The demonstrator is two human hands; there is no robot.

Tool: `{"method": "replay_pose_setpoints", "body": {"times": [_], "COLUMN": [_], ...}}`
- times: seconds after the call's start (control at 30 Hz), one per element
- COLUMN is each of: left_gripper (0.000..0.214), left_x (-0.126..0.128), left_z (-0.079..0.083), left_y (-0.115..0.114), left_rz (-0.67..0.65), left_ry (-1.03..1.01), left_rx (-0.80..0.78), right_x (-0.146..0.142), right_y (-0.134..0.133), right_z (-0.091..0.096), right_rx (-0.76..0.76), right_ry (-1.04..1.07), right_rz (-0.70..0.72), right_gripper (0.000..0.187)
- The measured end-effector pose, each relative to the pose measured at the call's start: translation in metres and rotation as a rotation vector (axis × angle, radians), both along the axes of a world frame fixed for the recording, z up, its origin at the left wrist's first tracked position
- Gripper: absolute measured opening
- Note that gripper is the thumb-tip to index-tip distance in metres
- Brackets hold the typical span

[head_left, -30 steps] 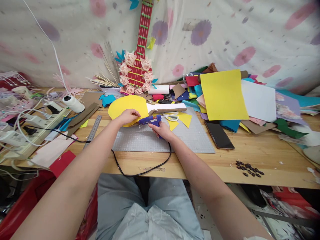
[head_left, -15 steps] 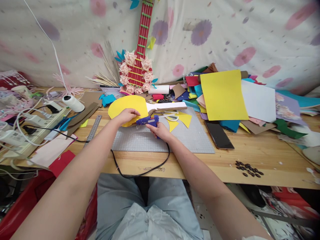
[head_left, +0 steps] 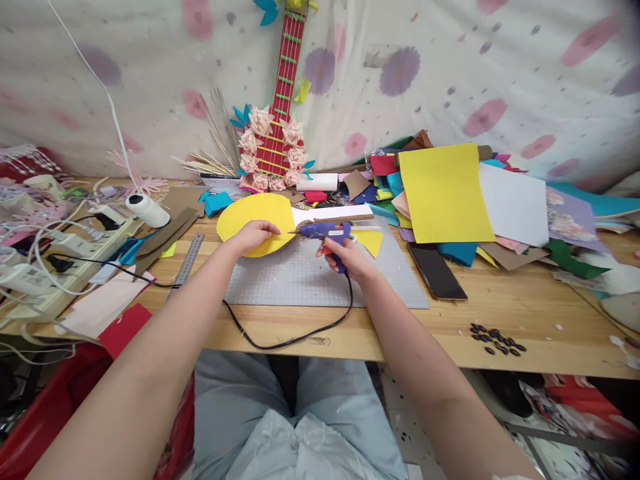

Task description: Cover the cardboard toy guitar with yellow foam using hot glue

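Observation:
My left hand (head_left: 256, 235) grips the near side of a paddle-shaped craft piece, its fingers curled on the yellow rounded body (head_left: 247, 210). A white neck (head_left: 343, 212) with a brown cardboard edge extends from that body to the right. In my right hand (head_left: 346, 257) is a purple glue gun (head_left: 320, 231), held by its handle, the nozzle pointing left near the body's right edge. A clear glue stick juts from its back. Below lies a grey cutting mat (head_left: 310, 283), with a yellow scrap (head_left: 370, 243) on it.
A red toy guitar (head_left: 273, 147) with pink paper roses stands behind. A metal ruler (head_left: 190, 259), white thread spool (head_left: 148, 209) and power strip (head_left: 75, 260) are left. To the right lie a phone (head_left: 437, 271), yellow sheet (head_left: 443, 193) and dark beads (head_left: 497, 339). The gun's black cord (head_left: 280, 346) loops in front.
My right hand has drawn the glue gun right and slightly up, away from my left hand, and its nozzle now clears the front edge. My left hand stays on the yellow body.

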State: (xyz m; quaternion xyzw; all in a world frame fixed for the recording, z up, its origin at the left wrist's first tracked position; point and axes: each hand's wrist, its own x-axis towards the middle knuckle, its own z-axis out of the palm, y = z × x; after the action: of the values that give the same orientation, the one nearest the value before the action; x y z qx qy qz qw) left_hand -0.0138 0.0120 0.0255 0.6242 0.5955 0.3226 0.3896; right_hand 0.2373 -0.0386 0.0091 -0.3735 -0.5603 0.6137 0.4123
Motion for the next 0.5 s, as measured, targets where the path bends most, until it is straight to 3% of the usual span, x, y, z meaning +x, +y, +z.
{"method": "replay_pose_setpoints", "body": {"times": [0.17,0.3,0.37,0.5], "left_gripper": [0.016,0.019,0.019,0.019], "left_x": [0.002,0.007,0.008,0.009], "left_z": [-0.002,-0.006,-0.010,-0.018], "left_y": [-0.004,-0.008,-0.008,-0.009], "left_rz": [-0.001,0.011,0.015,-0.012], "left_ry": [0.069,0.165,0.215,0.333], "left_rx": [0.065,0.156,0.205,0.342], "right_x": [0.067,0.112,0.124,0.124], "right_y": [0.013,0.017,0.016,0.021], "right_z": [-0.001,-0.014,-0.021,-0.030], "right_rx": [0.128,0.163,0.099,0.048], "right_ry": [-0.037,-0.296,-0.513,-0.830], "right_rz": [-0.446,-0.811,-0.906,-0.944], "right_gripper": [0.038,0.038,0.040,0.042]}}
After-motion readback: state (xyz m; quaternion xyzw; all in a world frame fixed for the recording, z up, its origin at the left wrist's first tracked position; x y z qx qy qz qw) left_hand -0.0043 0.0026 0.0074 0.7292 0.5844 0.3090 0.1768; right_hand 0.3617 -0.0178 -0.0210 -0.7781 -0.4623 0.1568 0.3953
